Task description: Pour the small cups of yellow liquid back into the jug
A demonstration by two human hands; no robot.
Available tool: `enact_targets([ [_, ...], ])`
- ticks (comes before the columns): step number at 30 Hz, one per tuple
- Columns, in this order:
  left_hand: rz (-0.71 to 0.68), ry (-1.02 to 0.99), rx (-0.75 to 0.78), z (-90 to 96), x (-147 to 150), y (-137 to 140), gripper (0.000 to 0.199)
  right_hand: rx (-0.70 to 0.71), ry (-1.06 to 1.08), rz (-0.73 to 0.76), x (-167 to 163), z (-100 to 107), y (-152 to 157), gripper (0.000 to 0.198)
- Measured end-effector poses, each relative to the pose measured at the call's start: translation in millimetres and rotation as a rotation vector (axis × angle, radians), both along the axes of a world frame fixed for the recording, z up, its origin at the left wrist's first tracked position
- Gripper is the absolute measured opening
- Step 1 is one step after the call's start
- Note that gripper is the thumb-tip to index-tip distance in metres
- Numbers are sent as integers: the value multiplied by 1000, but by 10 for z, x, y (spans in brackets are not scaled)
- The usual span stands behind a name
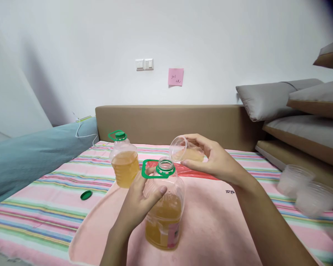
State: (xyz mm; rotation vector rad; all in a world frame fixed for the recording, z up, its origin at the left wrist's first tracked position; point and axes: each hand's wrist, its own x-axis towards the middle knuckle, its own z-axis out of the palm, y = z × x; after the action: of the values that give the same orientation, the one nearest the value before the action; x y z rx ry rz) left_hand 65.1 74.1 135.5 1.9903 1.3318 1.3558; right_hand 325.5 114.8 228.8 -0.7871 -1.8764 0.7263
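A clear plastic bottle [166,210], part full of amber liquid, stands uncapped on a pink cloth [208,221]. Around its upper left side wraps my left hand [144,199], close to the green carry handle [147,170]. My right hand [208,155] grips a clear plastic cup [179,147] that is tilted, its rim toward the bottle's open neck. Amber liquid lies along the cup's lower side. No stream between cup and neck can be made out. Part of the cup is hidden behind my fingers.
A second bottle [124,164] of amber liquid stands capped at the back left. A green cap [86,195] lies on the striped sheet [58,207]. Red plastic [194,170] lies behind the open bottle. Stacked clear cups [316,197] and cushions [308,136] are at the right.
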Motion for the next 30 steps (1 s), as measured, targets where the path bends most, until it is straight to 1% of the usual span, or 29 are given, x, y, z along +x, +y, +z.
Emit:
enact_targets([
  [8,19,0,-14,-27,-17,-25,65,11,-15,-17,2,13,-5,60],
  [19,-11,-3,22,49,22,-14,59,63,-18,-44,-7,19,-25,61],
  [30,-9,-10,29,29,22,-12,59,105,-47,-53,-1,43,-37,59],
])
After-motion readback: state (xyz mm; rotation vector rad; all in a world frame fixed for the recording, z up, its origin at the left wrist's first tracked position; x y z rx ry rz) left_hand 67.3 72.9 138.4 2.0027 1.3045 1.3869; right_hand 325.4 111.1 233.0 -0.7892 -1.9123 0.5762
